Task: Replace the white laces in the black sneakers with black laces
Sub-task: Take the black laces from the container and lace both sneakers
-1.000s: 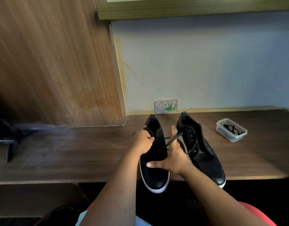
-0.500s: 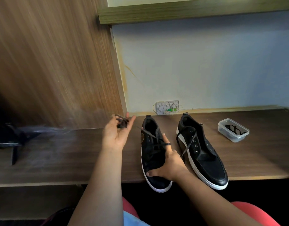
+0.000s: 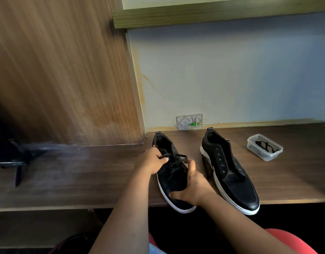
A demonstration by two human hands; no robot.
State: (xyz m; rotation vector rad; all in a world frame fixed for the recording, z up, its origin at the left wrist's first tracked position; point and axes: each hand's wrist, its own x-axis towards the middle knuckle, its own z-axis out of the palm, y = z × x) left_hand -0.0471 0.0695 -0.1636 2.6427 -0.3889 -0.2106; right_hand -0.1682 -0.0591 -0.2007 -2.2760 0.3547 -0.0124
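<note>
On the dark wooden desk (image 3: pixel 84 173), near its front edge, lies the left black sneaker with a white rubber sole (image 3: pixel 173 182), its toe pointing toward the person and hanging a little over the edge. A black lace (image 3: pixel 176 160) is threaded across its upper eyelets, with a loose end reaching out to the right. The left hand (image 3: pixel 151 161) rests on the sneaker's left side near the collar, its fingers curled and pinching the lace at the top of the lacing. The right hand (image 3: pixel 192 187) grasps the same sneaker across the forefoot: the thumb lies under the toe side by the white sole, and the fingers are curled over the vamp with one fingertip raised beside the loose lace end.

Just to the right stands the second black sneaker with a white sole (image 3: pixel 229 173), flat on the desk, apart from the first one; its rows of metal eyelets show bare and its tongue lies open. Further right, well apart from both shoes, sits a small clear plastic container (image 3: pixel 264 150) without a lid, with a dark lace coiled inside.

Behind the shoes, a white wall socket plate (image 3: pixel 190 121) with a green part is fixed low on the pale blue wall (image 3: pixel 231 70). A brown wood-grain panel (image 3: pixel 57 70) rises at the left, and a black object, blurred, stands at the far left of the desk.
</note>
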